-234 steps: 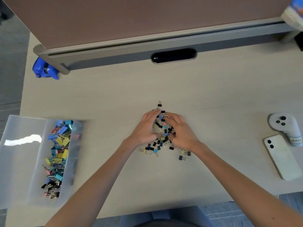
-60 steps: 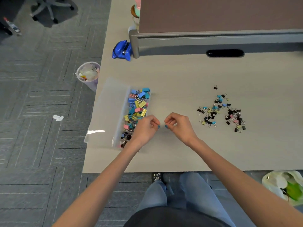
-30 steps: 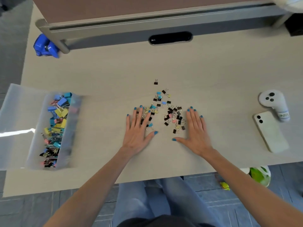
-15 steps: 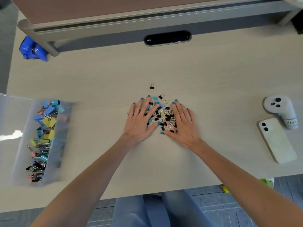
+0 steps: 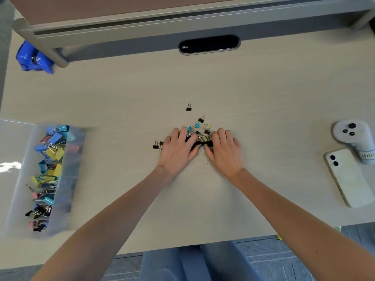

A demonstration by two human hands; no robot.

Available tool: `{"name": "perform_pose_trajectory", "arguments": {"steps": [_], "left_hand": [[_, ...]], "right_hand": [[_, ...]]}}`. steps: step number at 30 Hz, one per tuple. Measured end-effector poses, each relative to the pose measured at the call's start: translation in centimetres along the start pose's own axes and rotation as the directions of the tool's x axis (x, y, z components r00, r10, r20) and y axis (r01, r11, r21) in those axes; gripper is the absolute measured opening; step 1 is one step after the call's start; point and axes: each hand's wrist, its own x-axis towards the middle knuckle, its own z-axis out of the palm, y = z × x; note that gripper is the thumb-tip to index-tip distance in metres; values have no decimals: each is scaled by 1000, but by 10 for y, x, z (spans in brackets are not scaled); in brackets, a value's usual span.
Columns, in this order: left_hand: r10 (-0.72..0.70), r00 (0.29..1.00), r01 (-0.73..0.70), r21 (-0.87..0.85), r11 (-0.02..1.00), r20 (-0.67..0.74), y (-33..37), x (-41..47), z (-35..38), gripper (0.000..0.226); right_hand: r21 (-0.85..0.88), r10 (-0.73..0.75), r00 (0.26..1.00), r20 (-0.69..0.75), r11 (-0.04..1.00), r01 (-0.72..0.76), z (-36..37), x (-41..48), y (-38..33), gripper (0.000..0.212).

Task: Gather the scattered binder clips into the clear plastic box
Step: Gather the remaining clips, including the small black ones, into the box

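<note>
Partly done: many binder clips (image 5: 48, 159) already in the clear plastic box (image 5: 76, 171) at the table's (image 5: 263, 94) left edge, a small heap (image 5: 199, 136) remaining mid-table under the left hand (image 5: 178, 148) and right hand (image 5: 224, 151), fingers curled round it, plus a black stray (image 5: 189, 107) just beyond.

Two hands, the left hand (image 5: 178, 151) and the right hand (image 5: 224, 153), are curling over one pile of binder clips (image 5: 199, 131), which are lying too tangled to count. One lone black clip (image 5: 189, 108) is sitting just beyond the fingertips, and two black clips (image 5: 155, 146) are lying just outside the left hand. One clear plastic box (image 5: 69, 191) is standing well left of the hands, holding uncountably many clips. Well right, one phone (image 5: 352, 177) and one white controller (image 5: 351, 133) are lying.
</note>
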Motion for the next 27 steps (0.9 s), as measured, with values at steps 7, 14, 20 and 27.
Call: {"name": "perform_pose_trajectory", "arguments": {"steps": [7, 14, 20, 27], "left_hand": [[-29, 999, 29, -6, 1000, -17, 1, -2, -5, 34], [-19, 999, 15, -86, 996, -43, 3, -4, 0, 29], [3, 999, -8, -127, 992, -45, -3, 1, -6, 26], [-175, 984, 171, -356, 919, 23, -6, 1, -17, 15]], "right_hand": [[-3, -11, 992, -124, 1000, 11, 12, 9, 0, 23], [-33, -130, 960, -246, 992, 126, 13, 9, -1, 21], [-65, -252, 955, -157, 968, 244, 6, 14, 1, 19], [187, -35, 998, -54, 981, 44, -5, 19, 7, 21]]}}
